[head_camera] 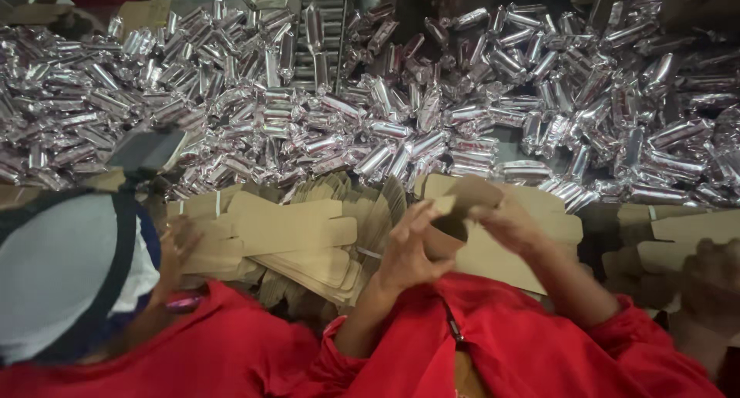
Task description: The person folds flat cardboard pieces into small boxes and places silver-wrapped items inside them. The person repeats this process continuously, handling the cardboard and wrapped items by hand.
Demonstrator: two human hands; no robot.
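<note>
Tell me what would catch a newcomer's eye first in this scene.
First, the huge heap of silver foil-wrapped rolls spread across the whole far side of the table. Next, the left hand and right hand in red sleeves at centre, together gripping a half-folded brown carton. Beside them to the left lies a stack of flat cardboard blanks, with another person's white head covering at lower left.

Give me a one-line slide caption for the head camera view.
Both hands, left and right, fold a small brown cardboard box before a heap of silver foil-wrapped rolls.
</note>
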